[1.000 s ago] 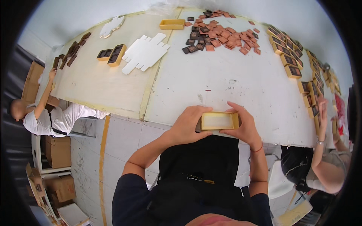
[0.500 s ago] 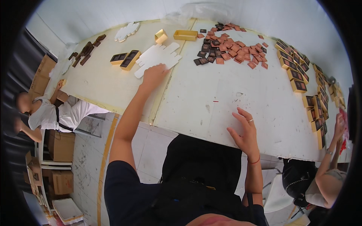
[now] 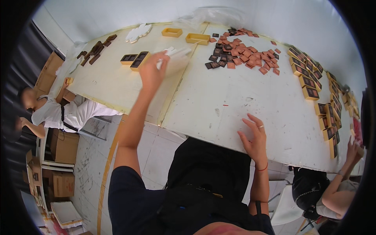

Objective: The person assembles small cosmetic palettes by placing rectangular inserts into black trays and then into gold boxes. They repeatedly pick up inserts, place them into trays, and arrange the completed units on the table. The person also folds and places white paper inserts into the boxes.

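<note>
My left hand is stretched far over the white table and is closed on a flat white die-cut card, blurred by motion. Just left of it sit two yellow boxes filled with dark squares. My right hand lies flat on the table near its front edge, fingers spread, holding nothing. Two empty yellow box trays stand at the far side. Beside them spreads a pile of brown and pink square pieces.
Several filled yellow boxes line the table's right edge, where another person's hand works. A person in white sits at the left end. More white cards and dark pieces lie far left. Cardboard boxes stand on the floor.
One second ago both hands held a yellow box at the near edge. The left hand then reached to the white cards and now lifts one; the right hand rests flat on the table.
</note>
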Demonstrator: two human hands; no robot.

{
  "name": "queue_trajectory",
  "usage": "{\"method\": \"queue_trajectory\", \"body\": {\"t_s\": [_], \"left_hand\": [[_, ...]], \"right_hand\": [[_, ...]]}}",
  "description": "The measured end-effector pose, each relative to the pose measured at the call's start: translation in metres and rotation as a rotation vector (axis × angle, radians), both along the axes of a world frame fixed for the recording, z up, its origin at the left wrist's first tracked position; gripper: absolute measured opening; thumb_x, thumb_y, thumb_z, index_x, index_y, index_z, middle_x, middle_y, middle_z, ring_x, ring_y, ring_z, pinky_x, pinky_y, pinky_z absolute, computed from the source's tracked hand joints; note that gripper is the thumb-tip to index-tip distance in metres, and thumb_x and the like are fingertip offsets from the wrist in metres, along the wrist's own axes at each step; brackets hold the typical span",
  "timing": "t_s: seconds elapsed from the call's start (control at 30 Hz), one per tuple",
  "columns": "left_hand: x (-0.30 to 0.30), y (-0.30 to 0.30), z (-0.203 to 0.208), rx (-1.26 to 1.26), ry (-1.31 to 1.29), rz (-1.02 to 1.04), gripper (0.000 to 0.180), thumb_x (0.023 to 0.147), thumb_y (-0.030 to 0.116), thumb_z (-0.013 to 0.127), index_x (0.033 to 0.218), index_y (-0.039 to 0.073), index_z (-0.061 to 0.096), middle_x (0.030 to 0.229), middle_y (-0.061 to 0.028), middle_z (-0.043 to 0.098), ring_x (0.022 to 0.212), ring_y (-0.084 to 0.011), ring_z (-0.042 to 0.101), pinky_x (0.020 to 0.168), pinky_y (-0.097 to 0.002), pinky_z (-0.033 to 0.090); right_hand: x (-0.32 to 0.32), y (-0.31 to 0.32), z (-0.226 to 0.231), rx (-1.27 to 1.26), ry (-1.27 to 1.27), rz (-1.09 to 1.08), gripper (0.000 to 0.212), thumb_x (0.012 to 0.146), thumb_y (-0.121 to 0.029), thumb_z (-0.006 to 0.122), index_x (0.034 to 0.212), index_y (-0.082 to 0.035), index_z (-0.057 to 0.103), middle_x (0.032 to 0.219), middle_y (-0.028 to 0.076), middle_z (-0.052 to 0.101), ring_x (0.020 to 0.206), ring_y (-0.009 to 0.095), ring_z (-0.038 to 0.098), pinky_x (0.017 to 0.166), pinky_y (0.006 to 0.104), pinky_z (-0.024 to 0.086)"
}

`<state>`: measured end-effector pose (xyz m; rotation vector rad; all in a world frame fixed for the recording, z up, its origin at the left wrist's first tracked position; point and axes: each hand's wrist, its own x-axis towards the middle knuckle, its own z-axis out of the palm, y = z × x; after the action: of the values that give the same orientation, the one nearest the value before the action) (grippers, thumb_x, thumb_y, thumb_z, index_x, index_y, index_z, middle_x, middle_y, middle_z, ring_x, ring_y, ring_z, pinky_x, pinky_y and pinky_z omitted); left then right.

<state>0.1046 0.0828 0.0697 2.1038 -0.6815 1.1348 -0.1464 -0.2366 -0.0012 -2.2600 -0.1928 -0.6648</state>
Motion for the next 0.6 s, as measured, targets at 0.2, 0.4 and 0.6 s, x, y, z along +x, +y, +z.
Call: {"method": "queue_trajectory", "body": {"t_s": [0.2, 0.4, 0.6], "left_hand": [[-0.155, -0.088, -0.058, 0.239, -0.042, -0.516, 0.022, 0.076, -0.001, 0.067, 0.096, 0.008, 0.073, 0.101, -0.0062, 0.075, 0.094, -0.0238, 0.073, 0.078, -0.0351, 0.058], [-0.177, -0.103, -0.094, 0.227, 0.120, -0.562, 0.015, 0.068, -0.002, 0.068, 0.078, 0.008, 0.064, 0.081, -0.0023, 0.068, 0.076, -0.0208, 0.065, 0.067, -0.0325, 0.050], [-0.182, -0.090, -0.054, 0.307, 0.409, -0.757, 0.017, 0.072, -0.003, 0.073, 0.084, 0.008, 0.070, 0.086, -0.0019, 0.072, 0.078, -0.0249, 0.067, 0.067, -0.0338, 0.054]], "right_hand": [[-0.028, 0.021, 0.019, -0.164, -0.158, -0.073, 0.061, 0.073, -0.018, 0.087, 0.128, -0.010, 0.064, 0.140, 0.012, 0.055, 0.137, 0.037, 0.045, 0.111, 0.0514, 0.036], [-0.040, -0.001, -0.006, -0.201, 0.063, 0.097, 0.055, 0.072, -0.018, 0.086, 0.123, -0.010, 0.067, 0.134, 0.006, 0.061, 0.132, 0.032, 0.052, 0.108, 0.0490, 0.041], [-0.035, 0.000, -0.004, -0.172, 0.059, 0.104, 0.036, 0.077, -0.009, 0.078, 0.112, -0.008, 0.071, 0.119, 0.007, 0.068, 0.122, 0.030, 0.060, 0.106, 0.0456, 0.045]]}}
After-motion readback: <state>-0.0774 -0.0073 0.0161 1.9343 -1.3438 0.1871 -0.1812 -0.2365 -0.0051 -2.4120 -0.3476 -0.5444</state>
